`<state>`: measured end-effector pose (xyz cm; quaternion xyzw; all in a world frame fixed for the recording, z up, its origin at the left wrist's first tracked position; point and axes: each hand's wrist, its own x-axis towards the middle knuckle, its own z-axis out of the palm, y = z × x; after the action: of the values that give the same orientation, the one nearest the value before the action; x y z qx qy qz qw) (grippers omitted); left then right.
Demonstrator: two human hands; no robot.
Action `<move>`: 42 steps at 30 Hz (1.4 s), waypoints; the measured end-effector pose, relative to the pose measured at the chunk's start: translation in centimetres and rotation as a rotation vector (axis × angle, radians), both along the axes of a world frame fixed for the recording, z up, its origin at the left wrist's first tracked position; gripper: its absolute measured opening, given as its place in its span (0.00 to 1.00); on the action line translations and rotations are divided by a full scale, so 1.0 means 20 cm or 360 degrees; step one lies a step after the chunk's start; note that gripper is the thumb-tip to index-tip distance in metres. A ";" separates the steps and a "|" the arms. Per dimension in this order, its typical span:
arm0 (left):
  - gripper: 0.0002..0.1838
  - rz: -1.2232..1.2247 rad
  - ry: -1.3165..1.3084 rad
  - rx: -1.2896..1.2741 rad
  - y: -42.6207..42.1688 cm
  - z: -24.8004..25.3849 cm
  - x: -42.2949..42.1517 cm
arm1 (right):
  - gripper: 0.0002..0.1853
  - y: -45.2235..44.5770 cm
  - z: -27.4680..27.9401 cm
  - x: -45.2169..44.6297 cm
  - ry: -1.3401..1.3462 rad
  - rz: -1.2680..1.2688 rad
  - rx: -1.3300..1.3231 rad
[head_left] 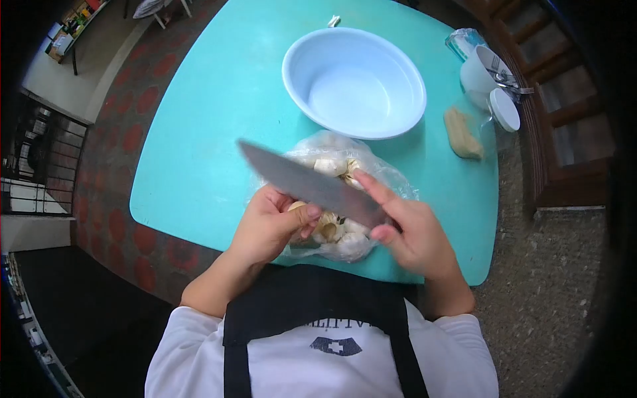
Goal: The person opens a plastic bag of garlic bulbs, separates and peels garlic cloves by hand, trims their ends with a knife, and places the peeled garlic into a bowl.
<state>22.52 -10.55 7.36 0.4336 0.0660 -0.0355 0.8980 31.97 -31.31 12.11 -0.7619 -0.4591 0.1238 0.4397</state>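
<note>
My right hand (419, 233) grips a knife (312, 184) by its handle end, with the wide blade slanting up to the left. Under the blade, my left hand (269, 224) is closed, thumb and fingers pinching a pale garlic clove (296, 206) that the blade partly covers. Beneath both hands lies a clear plastic bag (391, 178) spread on the table, with several garlic bulbs (353, 245) on it. More garlic (330, 166) shows beyond the blade. The knife is slightly blurred, and its handle is mostly hidden by my right hand.
A pale blue basin (352, 99) stands beyond the bag on the turquoise table (199, 132). Toward the right edge are a tan bundle (462, 134), a white lid (505, 110), a white container (476, 71) with forks, and a plastic packet (464, 42).
</note>
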 end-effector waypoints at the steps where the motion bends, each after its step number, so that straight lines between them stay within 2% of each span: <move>1: 0.18 0.0004 -0.0012 0.0010 0.00 -0.01 0.00 | 0.36 0.01 0.01 -0.03 0.0019 0.0021 -0.0058; 3: 0.19 0.0016 0.0058 -0.0022 -0.01 -0.01 0.02 | 0.40 0.03 0.07 -0.06 0.0163 0.0068 -0.0283; 6: 0.16 -0.0023 0.0017 -0.0075 -0.01 -0.03 0.02 | 0.43 0.04 0.00 -0.08 0.0179 0.0004 -0.0161; 15: 0.13 -0.0059 0.0041 -0.0001 0.01 -0.05 0.04 | 0.39 0.07 -0.04 -0.09 -0.0019 0.0063 -0.0062; 26: 0.11 -0.0062 0.0095 0.0059 0.01 -0.05 0.04 | 0.36 0.06 -0.09 -0.10 -0.0052 0.0048 -0.0005; 32: 0.08 0.0041 -0.0104 0.0246 0.00 -0.07 0.03 | 0.35 0.08 -0.09 -0.10 -0.0042 0.0041 0.0031; 35: 0.10 0.0175 0.0010 0.0553 -0.04 -0.01 0.03 | 0.35 0.08 -0.10 -0.10 0.0056 0.0035 -0.0001; 38: 0.09 0.0252 0.0022 0.0652 -0.06 0.00 0.02 | 0.35 0.08 -0.11 -0.10 0.0122 0.0023 0.0010; 41: 0.09 0.0192 -0.0032 0.0608 -0.04 -0.03 0.03 | 0.35 0.08 -0.11 -0.10 0.0125 0.0037 0.0052; 42: 0.09 0.0080 -0.0054 0.0447 -0.01 -0.04 0.03 | 0.34 0.08 -0.11 -0.10 0.0123 0.0047 0.0065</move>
<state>23.21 -10.81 6.55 0.5536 0.0659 0.0041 0.8302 29.96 -29.74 9.86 -0.7406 -0.4553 0.1503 0.4709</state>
